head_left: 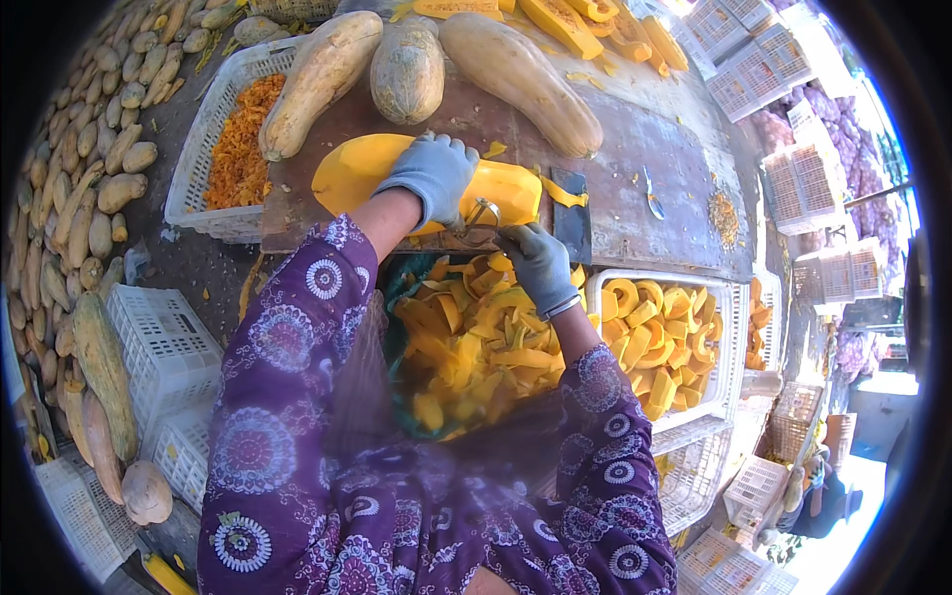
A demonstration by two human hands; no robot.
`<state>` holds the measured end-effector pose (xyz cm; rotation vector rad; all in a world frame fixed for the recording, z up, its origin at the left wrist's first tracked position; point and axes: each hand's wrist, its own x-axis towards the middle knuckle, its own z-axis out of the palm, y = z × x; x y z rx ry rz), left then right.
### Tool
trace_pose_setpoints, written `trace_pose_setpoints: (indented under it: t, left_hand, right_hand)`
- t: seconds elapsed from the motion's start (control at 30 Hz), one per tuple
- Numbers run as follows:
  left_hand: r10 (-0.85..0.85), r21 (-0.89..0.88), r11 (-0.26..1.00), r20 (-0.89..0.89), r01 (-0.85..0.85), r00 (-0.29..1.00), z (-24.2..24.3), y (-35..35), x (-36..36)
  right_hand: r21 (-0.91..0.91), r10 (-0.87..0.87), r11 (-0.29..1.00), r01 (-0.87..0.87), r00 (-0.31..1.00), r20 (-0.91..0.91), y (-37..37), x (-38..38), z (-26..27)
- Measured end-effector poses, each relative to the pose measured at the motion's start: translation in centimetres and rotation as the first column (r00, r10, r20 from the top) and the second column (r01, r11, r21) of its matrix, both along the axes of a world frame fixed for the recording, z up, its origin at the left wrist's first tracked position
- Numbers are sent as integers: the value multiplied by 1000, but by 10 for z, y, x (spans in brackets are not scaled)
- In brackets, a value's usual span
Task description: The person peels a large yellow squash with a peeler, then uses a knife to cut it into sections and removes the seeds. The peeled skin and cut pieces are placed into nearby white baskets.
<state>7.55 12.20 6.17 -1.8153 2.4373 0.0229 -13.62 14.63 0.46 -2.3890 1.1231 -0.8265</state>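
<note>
A peeled orange-yellow pumpkin lies lengthwise on a worn board table before me. My left hand, in a grey knit glove, presses on its middle and grips it from above. My right hand, gloved alike, holds a metal peeler whose curved bow is against the pumpkin's near side. By the pumpkin's right end, a strip of peel rests across a dark flat blade. Below the table edge, a green-lined container holds a heap of peelings.
Three unpeeled pumpkins lie along the far side, beyond them cut halves. A white crate of orange pulp stands left; another crate holds cut chunks at right. A spoon lies on the table. Whole pumpkins cover the left ground.
</note>
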Motion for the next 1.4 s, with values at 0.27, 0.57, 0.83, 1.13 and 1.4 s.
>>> trace_pose_setpoints:
  t: [0.27,0.57,0.83,1.13,1.4]
  left_hand:
    - [-2,6,1000,-4,2,1000,8,2,-2]
    - [6,-72,997,40,-4,999,-3,8,-4]
    - [22,-164,986,83,-8,996,-2,21,-8]
    - [58,-466,883,209,47,976,-33,49,-25]
    - [77,-494,868,229,48,970,-34,61,-25]
  right_hand:
    - [35,-324,946,323,945,52,-22,-103,5]
    - [475,-457,852,218,752,474,8,-92,-9]
    - [695,-605,719,24,514,608,27,-82,-7]
    - [707,-620,701,-92,410,669,28,-84,2]
    - [671,-570,703,-236,376,730,21,-79,-3]
